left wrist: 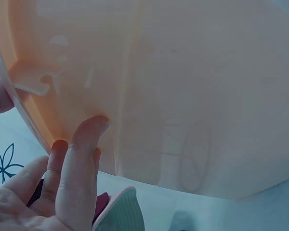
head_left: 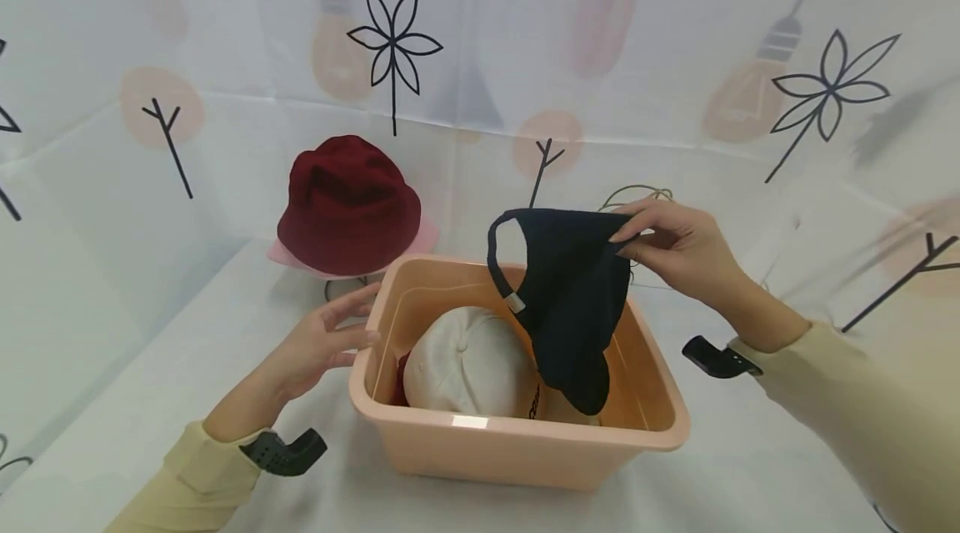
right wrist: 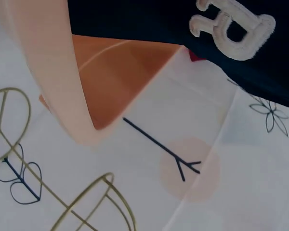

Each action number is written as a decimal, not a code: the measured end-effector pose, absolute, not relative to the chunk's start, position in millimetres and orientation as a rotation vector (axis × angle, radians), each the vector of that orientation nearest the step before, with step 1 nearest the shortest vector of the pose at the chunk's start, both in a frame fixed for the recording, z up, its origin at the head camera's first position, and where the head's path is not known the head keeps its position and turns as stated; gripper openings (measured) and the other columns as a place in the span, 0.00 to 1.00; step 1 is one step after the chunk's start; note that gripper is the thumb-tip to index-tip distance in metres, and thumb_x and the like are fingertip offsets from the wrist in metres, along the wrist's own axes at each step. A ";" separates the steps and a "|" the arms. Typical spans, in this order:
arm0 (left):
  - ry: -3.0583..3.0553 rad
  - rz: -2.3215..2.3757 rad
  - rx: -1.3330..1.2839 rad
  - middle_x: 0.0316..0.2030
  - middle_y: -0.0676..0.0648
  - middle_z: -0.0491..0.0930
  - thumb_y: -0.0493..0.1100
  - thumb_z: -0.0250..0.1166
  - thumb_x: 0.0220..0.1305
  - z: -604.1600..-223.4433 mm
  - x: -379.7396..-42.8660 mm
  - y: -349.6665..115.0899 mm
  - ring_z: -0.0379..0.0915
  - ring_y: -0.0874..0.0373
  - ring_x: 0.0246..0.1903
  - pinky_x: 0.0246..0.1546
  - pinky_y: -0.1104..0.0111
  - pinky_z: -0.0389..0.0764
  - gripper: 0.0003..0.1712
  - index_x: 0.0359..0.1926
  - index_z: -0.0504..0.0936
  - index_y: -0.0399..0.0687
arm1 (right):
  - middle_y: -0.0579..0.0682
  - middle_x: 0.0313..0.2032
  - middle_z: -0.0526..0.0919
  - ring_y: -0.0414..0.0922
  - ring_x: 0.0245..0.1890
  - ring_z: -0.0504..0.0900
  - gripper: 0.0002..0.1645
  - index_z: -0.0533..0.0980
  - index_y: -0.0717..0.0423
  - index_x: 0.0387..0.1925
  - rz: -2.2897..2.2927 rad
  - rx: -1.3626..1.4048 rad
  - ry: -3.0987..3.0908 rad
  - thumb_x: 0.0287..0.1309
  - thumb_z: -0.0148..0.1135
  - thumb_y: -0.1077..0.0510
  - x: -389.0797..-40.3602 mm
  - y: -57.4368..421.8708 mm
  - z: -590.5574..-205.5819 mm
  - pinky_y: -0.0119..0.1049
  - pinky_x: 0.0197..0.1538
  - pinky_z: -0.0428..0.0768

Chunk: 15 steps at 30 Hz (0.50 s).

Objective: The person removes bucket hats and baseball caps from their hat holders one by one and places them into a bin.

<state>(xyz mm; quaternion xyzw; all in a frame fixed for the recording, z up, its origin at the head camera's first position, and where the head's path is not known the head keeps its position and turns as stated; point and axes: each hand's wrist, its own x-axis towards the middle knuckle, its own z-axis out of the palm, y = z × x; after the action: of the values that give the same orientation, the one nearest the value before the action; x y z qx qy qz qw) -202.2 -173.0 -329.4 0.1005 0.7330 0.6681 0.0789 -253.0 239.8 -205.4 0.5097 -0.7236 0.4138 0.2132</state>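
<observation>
My right hand [head_left: 678,245] pinches the edge of a dark navy baseball cap [head_left: 573,291], which hangs over an orange plastic bin [head_left: 517,454]. The cap's back strap opening faces left and its brim points down. A pale embroidered letter [right wrist: 238,31] shows on it in the right wrist view. The fingers of my left hand [head_left: 318,345] touch the bin's left side at the rim; in the left wrist view, fingertips [left wrist: 91,127] rest against its outer wall. Inside the bin lies a white cap [head_left: 468,358] with dark lettering, beside something dark red [head_left: 401,379], mostly hidden.
A maroon bucket hat [head_left: 348,203] sits at the back left, over a pink brim [head_left: 423,237]. Green ribbed fabric [left wrist: 123,211] shows below the bin in the left wrist view. Gold wire loops [head_left: 637,189] stand behind the right hand. A patterned white cloth [head_left: 465,99] hangs behind.
</observation>
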 end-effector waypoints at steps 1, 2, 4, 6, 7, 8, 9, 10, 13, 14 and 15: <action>2.193 2.001 0.299 0.57 0.36 0.64 0.40 0.64 0.58 -329.1 -201.9 -172.7 0.64 0.39 0.58 0.45 0.51 0.76 0.40 0.70 0.57 0.49 | 0.50 0.43 0.80 0.39 0.43 0.78 0.21 0.78 0.69 0.30 1.129 1.440 -2.025 0.35 0.57 0.89 -253.9 237.3 -206.8 0.26 0.38 0.79; 2.193 2.002 0.297 0.57 0.36 0.64 0.40 0.64 0.59 -329.1 -201.8 -172.5 0.64 0.39 0.58 0.45 0.51 0.76 0.40 0.70 0.57 0.49 | 0.49 0.43 0.80 0.38 0.43 0.78 0.22 0.79 0.68 0.30 1.104 1.465 -2.045 0.34 0.58 0.89 -254.9 234.8 -208.2 0.26 0.38 0.79; 2.191 2.003 0.295 0.57 0.35 0.63 0.39 0.63 0.59 -329.0 -201.5 -172.3 0.64 0.39 0.58 0.45 0.51 0.76 0.40 0.70 0.57 0.49 | 0.49 0.43 0.80 0.37 0.44 0.78 0.24 0.79 0.65 0.30 1.068 1.514 -2.076 0.33 0.58 0.89 -257.1 229.2 -211.3 0.27 0.39 0.79; 2.187 2.008 0.293 0.57 0.35 0.63 0.39 0.63 0.59 -328.7 -201.3 -172.3 0.64 0.39 0.58 0.45 0.51 0.76 0.40 0.70 0.57 0.49 | 0.50 0.42 0.81 0.36 0.45 0.78 0.26 0.80 0.62 0.30 1.045 1.558 -2.108 0.32 0.60 0.89 -260.2 223.7 -214.9 0.27 0.39 0.79; 2.186 2.009 0.294 0.57 0.36 0.63 0.39 0.63 0.59 -328.6 -201.2 -172.4 0.64 0.39 0.58 0.45 0.51 0.76 0.40 0.70 0.57 0.49 | 0.51 0.42 0.82 0.35 0.45 0.78 0.25 0.80 0.60 0.30 1.024 1.574 -2.130 0.33 0.61 0.88 -261.8 221.0 -216.6 0.28 0.39 0.79; 2.187 2.006 0.300 0.57 0.35 0.63 0.39 0.63 0.59 -328.6 -201.2 -172.7 0.64 0.39 0.58 0.45 0.51 0.76 0.40 0.70 0.57 0.48 | 0.53 0.42 0.82 0.36 0.46 0.79 0.25 0.80 0.59 0.30 1.008 1.590 -2.150 0.34 0.61 0.87 -263.1 218.2 -218.5 0.28 0.39 0.79; 2.188 2.007 0.300 0.57 0.35 0.63 0.39 0.63 0.59 -328.4 -201.1 -172.8 0.64 0.39 0.58 0.45 0.51 0.76 0.40 0.70 0.57 0.48 | 0.54 0.41 0.82 0.36 0.45 0.79 0.24 0.81 0.58 0.30 0.980 1.598 -2.167 0.35 0.62 0.86 -264.2 215.6 -220.5 0.28 0.39 0.79; 2.187 2.008 0.302 0.57 0.35 0.63 0.39 0.63 0.59 -328.3 -201.1 -172.9 0.64 0.39 0.58 0.45 0.51 0.76 0.40 0.70 0.57 0.48 | 0.54 0.41 0.82 0.37 0.46 0.79 0.24 0.81 0.56 0.30 0.955 1.610 -2.182 0.36 0.63 0.85 -265.5 213.0 -222.5 0.28 0.39 0.79; 2.188 2.007 0.307 0.57 0.35 0.63 0.39 0.63 0.59 -328.7 -201.3 -173.3 0.64 0.39 0.58 0.46 0.51 0.76 0.39 0.70 0.57 0.48 | 0.55 0.40 0.82 0.41 0.44 0.80 0.22 0.81 0.54 0.30 0.880 1.639 -2.212 0.38 0.65 0.82 -268.0 205.2 -227.7 0.27 0.39 0.79; 2.187 2.008 0.310 0.57 0.35 0.63 0.39 0.63 0.59 -328.7 -201.2 -173.3 0.64 0.39 0.58 0.46 0.51 0.76 0.40 0.70 0.57 0.48 | 0.55 0.40 0.82 0.42 0.43 0.80 0.21 0.80 0.53 0.30 0.856 1.644 -2.217 0.39 0.65 0.81 -268.4 202.5 -228.8 0.27 0.39 0.79; 2.185 2.011 0.303 0.57 0.35 0.63 0.39 0.63 0.59 -328.8 -201.3 -173.3 0.64 0.40 0.58 0.46 0.51 0.76 0.40 0.70 0.57 0.49 | 0.54 0.40 0.82 0.43 0.42 0.81 0.21 0.81 0.53 0.30 0.844 1.648 -2.227 0.39 0.65 0.80 -268.8 199.7 -229.6 0.27 0.38 0.79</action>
<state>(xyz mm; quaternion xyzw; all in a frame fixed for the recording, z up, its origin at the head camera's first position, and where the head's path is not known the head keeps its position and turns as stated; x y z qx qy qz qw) -201.3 -173.3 -328.8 0.1012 0.7297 0.6717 0.0780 -268.8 199.7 -229.6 0.5647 -0.7632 0.2892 0.1225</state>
